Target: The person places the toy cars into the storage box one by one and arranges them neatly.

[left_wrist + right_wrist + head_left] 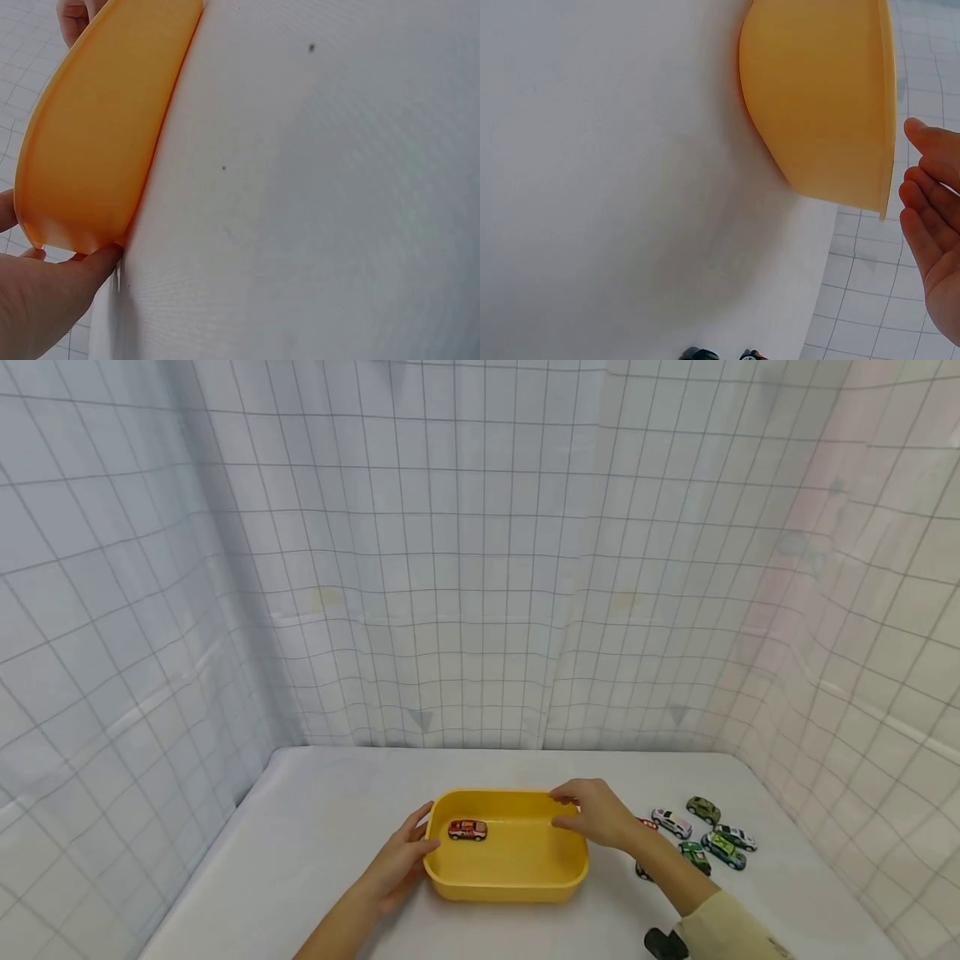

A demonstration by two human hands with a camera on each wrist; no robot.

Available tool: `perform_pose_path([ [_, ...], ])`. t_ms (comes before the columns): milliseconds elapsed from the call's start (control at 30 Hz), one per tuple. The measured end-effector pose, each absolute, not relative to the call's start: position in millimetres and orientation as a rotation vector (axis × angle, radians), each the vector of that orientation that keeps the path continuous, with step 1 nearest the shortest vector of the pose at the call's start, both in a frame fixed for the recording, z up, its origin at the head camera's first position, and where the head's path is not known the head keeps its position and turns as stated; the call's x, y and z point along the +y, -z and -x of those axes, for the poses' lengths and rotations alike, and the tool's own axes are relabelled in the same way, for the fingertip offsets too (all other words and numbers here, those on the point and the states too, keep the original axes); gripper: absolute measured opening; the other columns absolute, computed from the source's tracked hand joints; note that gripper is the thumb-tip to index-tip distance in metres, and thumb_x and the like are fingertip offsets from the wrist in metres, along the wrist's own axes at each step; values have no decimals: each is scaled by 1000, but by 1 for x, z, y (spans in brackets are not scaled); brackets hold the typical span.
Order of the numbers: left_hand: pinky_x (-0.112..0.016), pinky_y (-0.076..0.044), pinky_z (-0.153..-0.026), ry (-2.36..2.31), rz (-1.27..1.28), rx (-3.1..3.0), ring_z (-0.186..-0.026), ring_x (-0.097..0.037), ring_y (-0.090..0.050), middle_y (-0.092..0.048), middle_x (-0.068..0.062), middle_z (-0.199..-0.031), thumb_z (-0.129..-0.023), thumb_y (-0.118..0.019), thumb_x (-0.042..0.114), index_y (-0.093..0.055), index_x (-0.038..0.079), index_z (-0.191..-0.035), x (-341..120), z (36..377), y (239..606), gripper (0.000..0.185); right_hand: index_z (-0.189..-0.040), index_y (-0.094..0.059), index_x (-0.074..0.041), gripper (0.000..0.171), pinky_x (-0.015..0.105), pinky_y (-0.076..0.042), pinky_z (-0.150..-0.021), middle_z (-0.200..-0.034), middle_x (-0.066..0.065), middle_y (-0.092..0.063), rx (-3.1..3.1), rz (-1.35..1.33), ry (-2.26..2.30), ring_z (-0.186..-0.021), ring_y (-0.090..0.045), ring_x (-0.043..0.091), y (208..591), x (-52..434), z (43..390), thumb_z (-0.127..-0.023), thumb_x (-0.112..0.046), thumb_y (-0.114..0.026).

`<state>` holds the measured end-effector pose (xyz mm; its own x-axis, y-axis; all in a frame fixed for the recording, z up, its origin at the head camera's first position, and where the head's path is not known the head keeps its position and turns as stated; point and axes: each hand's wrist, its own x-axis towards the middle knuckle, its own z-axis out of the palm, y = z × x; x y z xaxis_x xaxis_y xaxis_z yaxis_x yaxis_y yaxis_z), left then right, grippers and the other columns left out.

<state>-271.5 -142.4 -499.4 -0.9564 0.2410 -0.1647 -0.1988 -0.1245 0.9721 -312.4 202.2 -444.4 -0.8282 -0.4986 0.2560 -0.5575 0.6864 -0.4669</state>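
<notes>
A yellow plastic tub (pixel 506 893) stands on the white table, with a red toy car (pixel 467 830) inside near its left end. My left hand (pixel 397 864) holds the tub's left end, thumb over the rim and fingers along the outer wall. The left wrist view shows that hand (pixel 45 307) against the tub's end (pixel 97 120). Over the tub's right rim is my right hand (pixel 596 814), fingers loosely bent and holding nothing. In the right wrist view a gap shows between this hand (pixel 941 217) and the tub's rim (pixel 889 112).
Several toy cars lie right of the tub, among them an olive one (pixel 702 810), a white-and-pink one (pixel 671 822) and a green one (pixel 695 857). My right forearm partly covers others. Gridded white curtains (pixel 480 568) enclose the table at the back and sides.
</notes>
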Motion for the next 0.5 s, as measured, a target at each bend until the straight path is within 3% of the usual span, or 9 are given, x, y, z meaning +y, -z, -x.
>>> perform_pose_path([
  [267, -51, -44, -109, -2153, -64, 1857, -144, -47, -34, -13, -31, -166, -104, -53, 5, -19, 12, -166, -144, 273, 500, 71, -117, -75, 0, 32, 45, -58, -89, -113, 11, -74, -2769, -862, -833, -98, -67, 27, 442, 215, 312, -88, -12, -83],
  [500, -54, -41, -111, -2149, -55, 1853, -145, -48, -32, -12, -31, -166, -104, -53, 6, -19, 13, -166, -144, 272, 500, 71, -114, -76, -2, 29, 43, -59, -86, -109, 9, -74, -2735, -863, -830, -96, -67, 30, 444, 227, 308, -88, -12, -84],
])
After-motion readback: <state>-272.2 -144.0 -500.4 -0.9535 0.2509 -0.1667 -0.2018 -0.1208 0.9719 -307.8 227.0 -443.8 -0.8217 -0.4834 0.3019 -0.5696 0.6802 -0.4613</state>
